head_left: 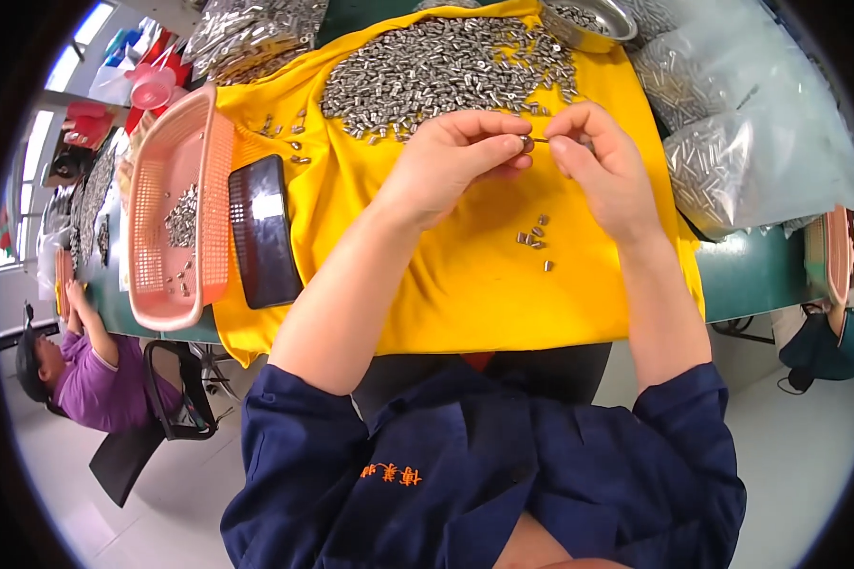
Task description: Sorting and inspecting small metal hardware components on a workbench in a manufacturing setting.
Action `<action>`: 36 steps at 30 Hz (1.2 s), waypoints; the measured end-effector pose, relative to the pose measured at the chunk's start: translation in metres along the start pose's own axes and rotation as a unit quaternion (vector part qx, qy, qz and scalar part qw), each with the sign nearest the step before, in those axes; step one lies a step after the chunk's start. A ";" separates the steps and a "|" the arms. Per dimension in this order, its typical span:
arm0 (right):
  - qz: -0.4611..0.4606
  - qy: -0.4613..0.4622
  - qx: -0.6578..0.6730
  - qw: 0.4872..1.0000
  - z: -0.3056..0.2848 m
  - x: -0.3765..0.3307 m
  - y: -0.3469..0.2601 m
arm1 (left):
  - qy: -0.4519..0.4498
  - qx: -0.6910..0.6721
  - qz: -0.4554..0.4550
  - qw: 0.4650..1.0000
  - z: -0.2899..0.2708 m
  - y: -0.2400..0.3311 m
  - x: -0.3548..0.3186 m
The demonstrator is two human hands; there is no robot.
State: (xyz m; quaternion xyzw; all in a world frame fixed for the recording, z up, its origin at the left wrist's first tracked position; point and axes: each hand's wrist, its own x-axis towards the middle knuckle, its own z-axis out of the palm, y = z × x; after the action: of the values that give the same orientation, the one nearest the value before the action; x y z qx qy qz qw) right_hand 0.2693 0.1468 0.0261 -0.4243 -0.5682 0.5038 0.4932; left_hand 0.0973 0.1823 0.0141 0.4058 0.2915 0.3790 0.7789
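While both hands meet over the far middle of the yellow cloth [465,284] spread on the bench, the left hand [451,166] has its fingers pinched shut on a small silver metal sleeve [527,143], and the right hand [603,171] pinches a thin metal pin [544,140] w/ its tip at or just beside the sleeve's end; can't tell if it's inside. Risk, as I judge it: both parts are tiny, smooth, hard metal, so a loose pinch could drop one into the big heap of identical shiny cylinders [446,71] just beyond the hands, and it'd be lost there. A skewed pin might jam or bend. A few loose silver pieces [534,237] lie near the right wrist; round ones roll, though the soft cloth should slow them. To the left sit a glossy black phone [264,230] and a pink plastic mesh basket [152,190] w/ more pieces in it. Clear crinkly bags of metal parts [721,161] lie right.
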 end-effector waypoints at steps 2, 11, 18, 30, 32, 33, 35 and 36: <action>-0.002 -0.008 0.004 1.000 0.002 -0.001 0.000 | 0.002 0.016 0.014 1.000 0.000 0.000 -0.002; -0.103 0.010 -0.186 0.977 0.009 -0.003 0.000 | -0.010 0.084 0.028 0.996 -0.004 -0.001 -0.003; -0.124 0.032 -0.247 0.960 0.013 -0.003 -0.004 | 0.019 0.214 0.048 0.975 0.004 0.006 -0.004; -0.099 0.087 -0.185 0.974 0.007 -0.002 0.000 | 0.098 0.371 0.092 0.919 -0.008 0.008 -0.002; -0.094 0.075 -0.187 0.975 0.010 -0.002 0.002 | 0.080 0.310 0.096 0.942 -0.005 0.008 -0.002; -0.093 0.063 -0.170 0.979 0.011 -0.001 0.005 | 0.070 0.311 0.111 0.941 -0.005 0.005 -0.002; -0.093 0.055 -0.152 0.982 0.012 -0.001 0.005 | 0.057 0.249 0.119 0.960 -0.004 0.001 -0.001; -0.079 0.056 -0.130 0.987 0.013 -0.002 0.003 | 0.055 0.251 0.119 0.959 -0.004 0.001 -0.001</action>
State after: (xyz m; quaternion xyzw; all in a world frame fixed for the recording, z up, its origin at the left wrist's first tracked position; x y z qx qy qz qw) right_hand 0.2563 0.1436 0.0227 -0.4665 -0.6316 0.3608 0.5033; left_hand 0.0932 0.1835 0.0131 0.5984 0.3696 0.4050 0.5842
